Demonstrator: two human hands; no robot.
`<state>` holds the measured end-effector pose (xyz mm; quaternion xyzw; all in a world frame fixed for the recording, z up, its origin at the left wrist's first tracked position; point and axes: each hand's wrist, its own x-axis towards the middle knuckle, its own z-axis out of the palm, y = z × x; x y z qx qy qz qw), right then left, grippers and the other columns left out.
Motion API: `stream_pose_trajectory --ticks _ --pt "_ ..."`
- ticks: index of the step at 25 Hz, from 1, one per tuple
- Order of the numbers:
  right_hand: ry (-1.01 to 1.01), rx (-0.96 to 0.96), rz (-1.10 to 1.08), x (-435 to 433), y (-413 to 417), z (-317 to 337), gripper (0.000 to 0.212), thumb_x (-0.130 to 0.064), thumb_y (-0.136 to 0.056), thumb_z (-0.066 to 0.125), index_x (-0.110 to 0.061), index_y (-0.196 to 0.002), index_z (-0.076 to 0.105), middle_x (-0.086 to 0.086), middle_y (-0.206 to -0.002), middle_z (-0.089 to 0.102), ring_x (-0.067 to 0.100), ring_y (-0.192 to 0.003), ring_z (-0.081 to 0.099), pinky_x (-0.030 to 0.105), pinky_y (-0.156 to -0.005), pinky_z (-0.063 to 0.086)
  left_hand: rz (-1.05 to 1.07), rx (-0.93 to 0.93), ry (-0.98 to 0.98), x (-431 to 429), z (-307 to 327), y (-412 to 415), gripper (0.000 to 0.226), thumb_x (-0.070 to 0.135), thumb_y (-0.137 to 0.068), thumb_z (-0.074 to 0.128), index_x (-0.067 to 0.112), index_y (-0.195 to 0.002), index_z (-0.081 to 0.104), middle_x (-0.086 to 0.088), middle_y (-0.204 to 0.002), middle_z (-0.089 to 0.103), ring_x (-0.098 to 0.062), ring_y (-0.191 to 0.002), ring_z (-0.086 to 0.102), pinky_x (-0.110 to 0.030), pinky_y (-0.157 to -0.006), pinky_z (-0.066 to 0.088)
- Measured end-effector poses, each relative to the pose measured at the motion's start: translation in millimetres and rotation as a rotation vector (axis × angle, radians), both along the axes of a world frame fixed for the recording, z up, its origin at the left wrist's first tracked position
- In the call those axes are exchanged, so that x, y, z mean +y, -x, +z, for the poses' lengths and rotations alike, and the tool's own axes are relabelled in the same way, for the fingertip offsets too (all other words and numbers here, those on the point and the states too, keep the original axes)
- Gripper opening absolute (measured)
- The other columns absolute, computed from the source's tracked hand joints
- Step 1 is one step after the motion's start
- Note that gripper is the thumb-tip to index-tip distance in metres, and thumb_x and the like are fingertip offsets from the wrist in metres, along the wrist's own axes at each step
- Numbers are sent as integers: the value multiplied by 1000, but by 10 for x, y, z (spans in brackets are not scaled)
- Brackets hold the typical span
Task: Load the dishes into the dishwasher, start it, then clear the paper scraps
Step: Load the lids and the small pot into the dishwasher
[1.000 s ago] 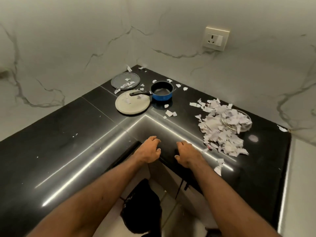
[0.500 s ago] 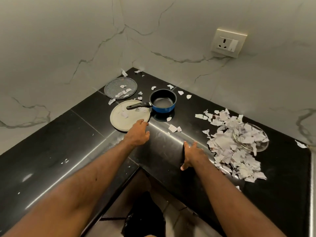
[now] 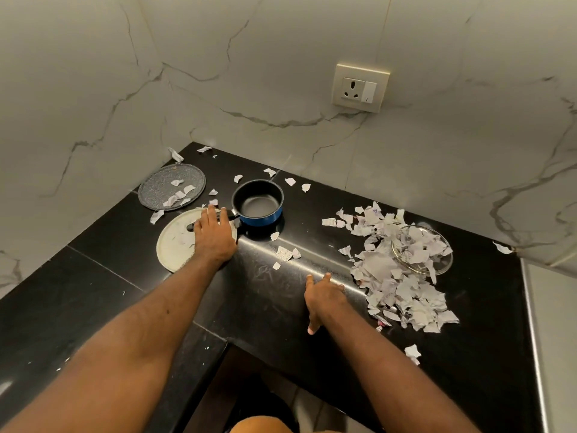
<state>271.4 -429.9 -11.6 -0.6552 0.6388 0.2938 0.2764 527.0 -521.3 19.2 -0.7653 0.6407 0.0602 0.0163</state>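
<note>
On counter (image 3: 93, 292) | left hand (image 3: 215, 235) flat over saucepan handle (image 3: 232, 217) | right hand (image 3: 323, 296) spread flat

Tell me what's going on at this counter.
A person works at a black corner counter strewn with torn paper scraps. The left hand reaches across a cream plate and lies over the blue saucepan's black handle, fingers straight, not gripping. The right hand rests open on the counter beside the scrap heap, which half buries a glass bowl. A grey plate sits behind.
</note>
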Motion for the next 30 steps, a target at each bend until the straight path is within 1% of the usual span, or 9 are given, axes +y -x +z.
stream_pose_trajectory --ticks 7,12,17,20,22,25,27,29,30 --pt "-105 62 -53 -142 -162 -68 147 -17 -72 96 -27 -162 -21 25 -166 -27 63 -150 3 64 -102 52 51 -69 -56 -170 -124 -188 77 14 -89 62 9 -157 26 -20 -149 39 -39 -140 38 -54 -121 24" --pt "-136 46 -134 -216 -210 -96 123 -14 -90 79 -25 -163 -20 25 -166 -27 60 -152 -1 65 -106 48 52 46 16 -185 -170 -193 43 -2 -91 56 3 -132 48 -21 -134 35 -42 -112 51 -55 -98 49" --pt "-131 42 -117 -204 -232 -7 109 -12 -97 70 -21 -164 -15 26 -167 -23 60 -152 0 62 -110 45 29 81 111 -11 -100 -24 46 -8 -87 59 -2 -131 47 -24 -133 35 -44 -103 54 -55 -88 49" --pt "-99 21 -67 -134 -185 159 110 -10 -93 75 -16 -166 -6 26 -169 -15 58 -153 4 63 -115 39 -93 235 196 148 -55 116 44 -6 -87 59 4 -129 48 -17 -129 34 -35 -96 54 -49 -87 53" --pt "-21 -23 53 -28 -53 264 121 -24 -83 88 -9 -166 2 29 -170 3 53 -153 18 61 -119 35 -190 360 241 272 -8 278 38 -3 -92 54 7 -128 49 -9 -125 32 -25 -95 52 -40 -88 55" --pt "144 -295 -74 160 326 275 104 -67 -78 79 -22 -160 33 15 -162 38 37 -142 45 54 -115 42 -310 532 258 532 65 666 34 -2 -97 52 6 -130 51 -5 -123 31 -19 -99 49 -29 -95 50" --pt "165 -696 -551 330 659 316 102 -95 -75 53 -29 -152 47 6 -155 51 31 -135 53 52 -115 41 -382 634 241 698 45 965 32 -2 -99 52 6 -130 53 -3 -123 30 -17 -101 49 -26 -100 45" --pt "164 -1151 -1125 518 1043 360 110 -98 -70 43 -26 -154 47 11 -149 56 35 -127 62 54 -111 48 -451 695 196 821 -25 1300 33 -1 -100 53 8 -131 53 -3 -123 30 -17 -103 49 -25 -103 43" --pt "233 -1328 -1280 603 1249 397 108 -94 -73 43 -25 -155 45 12 -145 59 35 -121 67 54 -107 52 -482 699 166 871 -51 1468 34 1 -100 54 9 -133 53 -3 -124 31 -17 -105 48 -25 -105 42"
